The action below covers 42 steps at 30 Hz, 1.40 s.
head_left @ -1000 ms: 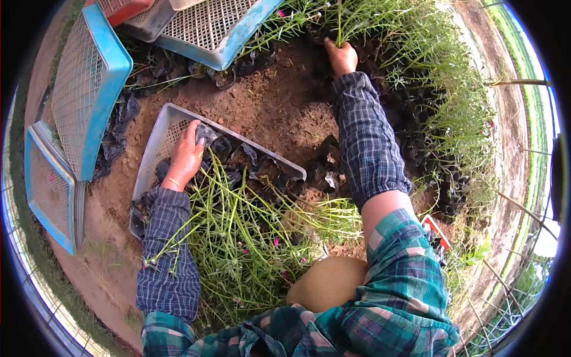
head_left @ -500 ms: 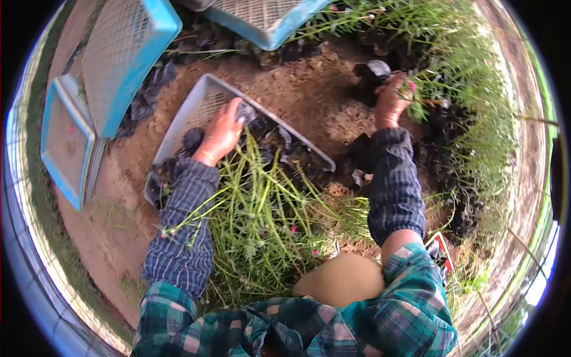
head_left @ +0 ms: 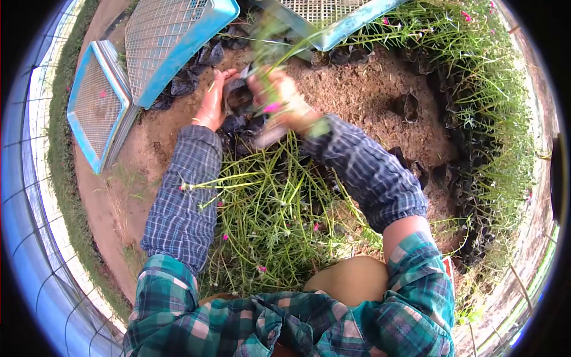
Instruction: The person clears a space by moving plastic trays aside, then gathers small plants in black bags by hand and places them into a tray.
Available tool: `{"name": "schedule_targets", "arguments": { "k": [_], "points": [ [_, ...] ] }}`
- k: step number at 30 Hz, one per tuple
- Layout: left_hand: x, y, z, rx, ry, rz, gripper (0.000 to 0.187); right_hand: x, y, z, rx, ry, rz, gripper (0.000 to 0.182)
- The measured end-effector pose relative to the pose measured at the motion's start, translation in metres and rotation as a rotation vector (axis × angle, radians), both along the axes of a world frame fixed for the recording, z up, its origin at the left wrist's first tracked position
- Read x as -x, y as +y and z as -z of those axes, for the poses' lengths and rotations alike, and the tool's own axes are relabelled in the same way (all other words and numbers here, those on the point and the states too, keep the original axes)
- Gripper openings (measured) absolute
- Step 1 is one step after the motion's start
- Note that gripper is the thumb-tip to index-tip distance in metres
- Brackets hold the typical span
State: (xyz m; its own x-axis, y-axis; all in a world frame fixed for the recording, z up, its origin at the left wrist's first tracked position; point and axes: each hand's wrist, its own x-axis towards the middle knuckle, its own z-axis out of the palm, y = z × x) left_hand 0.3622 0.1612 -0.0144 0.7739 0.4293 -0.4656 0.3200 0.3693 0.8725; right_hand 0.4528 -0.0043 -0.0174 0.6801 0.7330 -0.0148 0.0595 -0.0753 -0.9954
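A plant in a black plastic nursery bag (head_left: 239, 95) is between my hands, above the far part of the grey tray. My left hand (head_left: 212, 102) cups the bag's left side with its fingers along it. From the right, my right hand (head_left: 286, 102), smeared by motion, closes on the same plant. Its green stems blur upward, and a pink flower (head_left: 272, 107) shows by the right fingers. More black bags (head_left: 235, 124) are packed below, with long leafy stems (head_left: 267, 196) leaning toward me. Most of the tray is hidden.
Blue-rimmed mesh crates (head_left: 169, 44) stand at the far left, with another crate (head_left: 333, 38) at the back. A stack of trays (head_left: 98, 107) is further left. Rows of bagged plants (head_left: 493, 137) border the brown soil (head_left: 363, 89) on the right. One bag (head_left: 409, 107) stands apart.
My right hand has come from the plant row on the right to the left, bringing a plant beside my left hand. My left hand has shifted farther away from me. The view has also shifted.
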Motion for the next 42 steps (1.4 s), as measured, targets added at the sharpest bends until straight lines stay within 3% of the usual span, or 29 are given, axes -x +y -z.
{"name": "schedule_targets", "arguments": {
  "k": [3,5,8,9,11,13,14,15,17,19,21,23,25,27,29,31,33,35,37,38,39,41,42],
  "points": [
    [0.002,0.022,0.026,-0.594,-0.052,0.399,0.052,0.015,-0.013,0.02,0.185,-0.507,-0.325,0.031],
    [-0.007,0.021,0.045,-1.168,-0.056,0.546,0.043,0.014,-0.029,0.038,0.011,-0.648,-0.381,0.039],
    [-0.008,-0.01,0.031,-1.254,0.017,0.622,0.04,0.011,-0.074,0.026,-0.021,-0.632,-0.132,0.05],
    [-0.006,-0.02,0.028,-1.426,0.079,0.679,0.045,0.004,-0.093,0.023,0.0,-0.593,-0.071,0.053],
    [-0.006,-0.039,0.012,-1.512,0.215,0.722,0.05,-0.018,-0.133,0.031,0.184,-0.508,0.133,0.045],
    [-0.009,-0.026,0.029,-1.236,0.132,0.654,0.055,-0.059,-0.173,0.066,0.203,-0.635,0.514,0.028],
    [-0.008,-0.024,0.037,-1.228,0.14,0.624,0.055,-0.082,-0.194,0.071,0.263,-0.533,0.686,0.024],
    [-0.008,-0.023,0.041,-1.22,0.149,0.596,0.054,-0.107,-0.212,0.072,0.26,-0.325,0.836,0.032],
    [-0.013,-0.026,0.039,-1.177,0.168,0.604,0.054,-0.174,-0.247,0.109,0.413,-0.564,1.067,0.048],
    [-0.011,-0.026,0.045,-1.07,0.136,0.676,0.053,-0.225,-0.26,0.114,0.437,-0.362,1.106,0.067],
    [-0.013,-0.037,0.04,-1.175,0.097,0.675,0.053,-0.237,-0.245,0.083,0.158,-0.114,1.054,0.069],
    [-0.012,-0.029,0.047,-1.137,0.009,0.679,0.051,-0.259,-0.241,0.083,0.399,-0.191,0.804,0.069],
    [-0.013,-0.027,0.036,-0.985,0.034,0.728,0.057,-0.281,-0.232,0.099,0.764,-0.394,0.794,0.072],
    [-0.014,-0.029,0.021,-0.746,0.102,0.719,0.058,-0.315,-0.24,0.126,0.847,-0.35,0.582,0.079],
    [-0.013,-0.018,0.026,-0.498,0.095,0.594,0.055,-0.317,-0.241,0.129,0.652,-0.587,0.542,0.075],
    [-0.008,-0.007,0.032,-0.352,0.032,0.458,0.055,-0.306,-0.244,0.123,0.704,-0.611,0.639,0.065],
    [-0.002,0.008,0.021,-0.392,0.144,0.36,0.059,-0.33,-0.255,0.18,1.12,-0.716,0.642,0.052],
    [0.01,0.009,0.007,-0.422,0.204,0.369,0.059,-0.278,-0.238,0.157,0.752,-0.699,0.963,0.035],
    [0.029,0.016,0.018,-0.392,0.229,0.434,0.054,-0.269,-0.249,0.17,0.496,-0.799,0.928,0.033],
    [0.039,0.019,0.025,-0.549,0.176,0.518,0.052,-0.267,-0.262,0.173,0.622,-1.004,0.825,0.032],
    [0.046,0.019,0.029,-0.706,0.114,0.603,0.049,-0.24,-0.246,0.144,0.605,-0.727,0.904,0.029],
    [0.05,0.008,0.025,-0.679,0.134,0.52,0.052,-0.226,-0.238,0.13,0.593,-0.548,0.953,0.027],
    [0.052,0.011,0.035,-0.613,0.143,0.46,0.053,-0.227,-0.238,0.134,0.721,-0.724,0.886,0.029]
  ]
}}
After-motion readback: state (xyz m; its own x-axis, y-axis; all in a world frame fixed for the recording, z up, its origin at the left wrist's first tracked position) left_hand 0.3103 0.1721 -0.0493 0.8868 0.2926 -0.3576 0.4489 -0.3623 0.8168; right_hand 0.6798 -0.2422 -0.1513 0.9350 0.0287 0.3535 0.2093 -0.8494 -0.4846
